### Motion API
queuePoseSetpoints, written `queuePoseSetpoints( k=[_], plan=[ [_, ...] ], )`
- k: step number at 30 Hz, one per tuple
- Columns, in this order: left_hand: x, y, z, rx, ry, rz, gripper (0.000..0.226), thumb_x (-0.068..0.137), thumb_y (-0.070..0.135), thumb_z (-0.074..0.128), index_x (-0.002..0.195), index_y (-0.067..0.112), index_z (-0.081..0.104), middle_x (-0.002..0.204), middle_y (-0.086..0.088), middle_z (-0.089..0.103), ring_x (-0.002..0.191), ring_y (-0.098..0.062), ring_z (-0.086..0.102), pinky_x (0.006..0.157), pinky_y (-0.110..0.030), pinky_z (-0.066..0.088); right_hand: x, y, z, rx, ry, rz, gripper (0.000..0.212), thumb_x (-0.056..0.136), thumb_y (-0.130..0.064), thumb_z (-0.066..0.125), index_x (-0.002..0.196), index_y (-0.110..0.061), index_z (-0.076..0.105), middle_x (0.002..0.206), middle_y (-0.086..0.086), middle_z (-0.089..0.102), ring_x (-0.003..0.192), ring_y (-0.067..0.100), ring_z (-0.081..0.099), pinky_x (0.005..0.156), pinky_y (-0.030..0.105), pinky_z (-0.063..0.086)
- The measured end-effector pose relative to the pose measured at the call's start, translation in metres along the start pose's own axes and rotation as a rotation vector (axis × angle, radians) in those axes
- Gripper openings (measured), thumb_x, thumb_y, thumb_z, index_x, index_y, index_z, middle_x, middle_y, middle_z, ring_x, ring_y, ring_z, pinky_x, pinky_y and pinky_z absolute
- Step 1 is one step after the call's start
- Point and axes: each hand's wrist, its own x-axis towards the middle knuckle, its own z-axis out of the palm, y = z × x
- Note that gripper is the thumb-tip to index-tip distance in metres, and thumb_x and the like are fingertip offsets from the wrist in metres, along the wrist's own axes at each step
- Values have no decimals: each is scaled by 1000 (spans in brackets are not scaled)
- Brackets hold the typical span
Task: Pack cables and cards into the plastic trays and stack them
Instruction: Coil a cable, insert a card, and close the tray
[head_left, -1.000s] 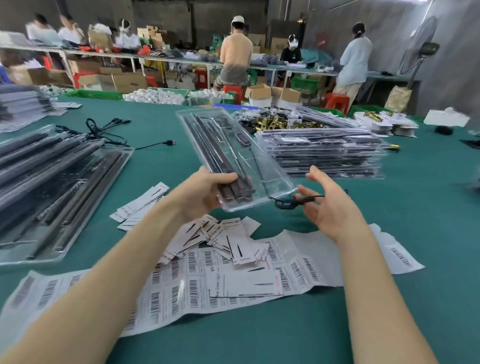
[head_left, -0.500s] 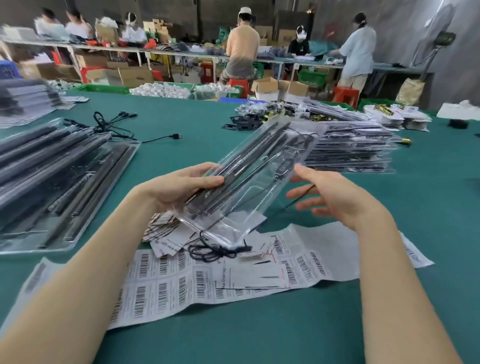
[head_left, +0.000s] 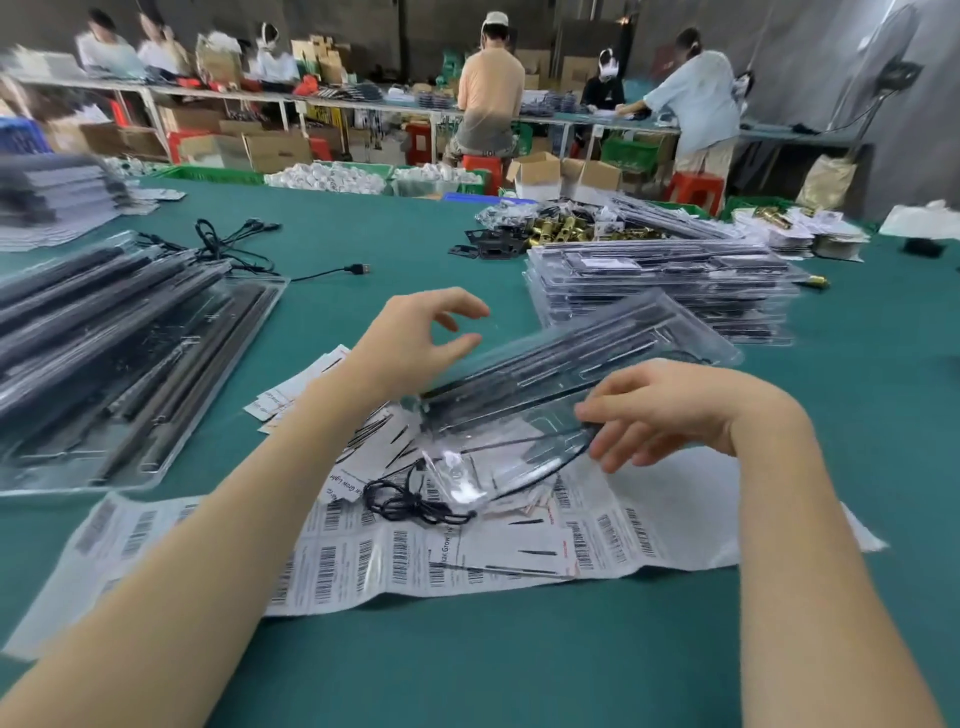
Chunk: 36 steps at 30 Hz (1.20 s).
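A clear plastic tray (head_left: 597, 348) with black bars inside lies slantwise over the small cards (head_left: 374, 441) and barcode sheets (head_left: 363, 561). My right hand (head_left: 670, 410) grips the tray's near long edge, thumb on top and fingers below. A black cable (head_left: 415, 504) trails from under that hand to a tied bundle lying on the sheets. My left hand (head_left: 415, 343) hovers at the tray's left end with loosely curled fingers and holds nothing. A stack of packed trays (head_left: 660, 291) stands just behind the tray.
At the left lies a wide pile of trays (head_left: 130, 353) with long black bars. Loose black cables with a USB plug (head_left: 358, 268) lie behind it. Brass parts (head_left: 561, 231) and more packs sit at the back. People work at a far bench.
The tray has swung down and to the right, from raised in both hands to lying low over the cards. My left hand has let go of it. The cable bundle now rests on the sheets.
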Motion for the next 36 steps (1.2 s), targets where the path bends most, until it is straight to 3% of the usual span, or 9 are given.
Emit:
queuePoseSetpoints(
  k=[4,7,10,16,20,24,27,31,36],
  plan=[
    [2,20,-19,20,-235,-61,8,88,39,74,90,33,69,91,16,72,83,-3,65,76,-22,52,3,3,-3,-12,-44,5,35,86,-30,78,110,-6,69,93,8,78,86,22,77,61,21,57],
    [3,48,-28,142,-682,-102,36,67,68,79,88,44,62,90,24,67,80,5,62,71,-24,48,3,1,-1,-136,-110,24,30,80,-26,85,105,-14,72,91,6,78,84,17,77,61,18,56],
    [-3,63,-7,395,-951,-172,61,52,76,81,94,45,50,101,19,56,92,-7,58,76,-30,46,10,0,6,-245,-54,20,23,74,-22,89,91,-22,74,78,-2,77,66,9,72,51,14,49],
    [-4,51,1,477,-824,-117,54,68,47,86,102,41,44,114,10,45,104,-15,47,79,-34,43,22,-3,14,-271,171,-121,11,74,-25,88,75,-29,78,64,-11,69,54,7,63,55,20,50],
    [-3,39,-26,505,-729,-268,60,61,64,84,101,36,50,107,14,53,97,-11,54,87,-38,50,29,-3,19,-341,292,-209,11,75,-39,86,71,-34,77,55,-27,61,51,-9,55,52,14,38],
    [-6,25,-47,637,-805,-448,58,65,69,78,101,27,63,102,8,70,90,-12,63,76,-30,48,33,0,24,-300,331,-278,10,78,-39,83,73,-33,77,57,-27,62,55,-15,54,54,16,37],
    [-10,22,-53,562,-816,-460,47,71,65,77,98,28,66,102,8,73,91,-11,66,76,-29,48,35,0,24,-273,372,-304,8,82,-39,80,78,-35,74,73,-20,70,68,-5,62,62,20,44],
    [-15,21,-68,335,-897,-517,62,64,60,86,107,37,49,103,21,74,105,-7,63,100,-38,41,38,-2,26,-179,473,-361,7,86,-37,74,82,-32,71,81,-16,72,77,3,65,76,29,53],
    [-18,10,-64,213,-904,-462,54,72,39,89,105,38,46,96,11,75,85,-15,59,89,-39,43,39,-6,29,-248,406,-304,5,87,-32,74,83,-32,70,86,-12,71,84,9,64,74,29,51]
  ],
)
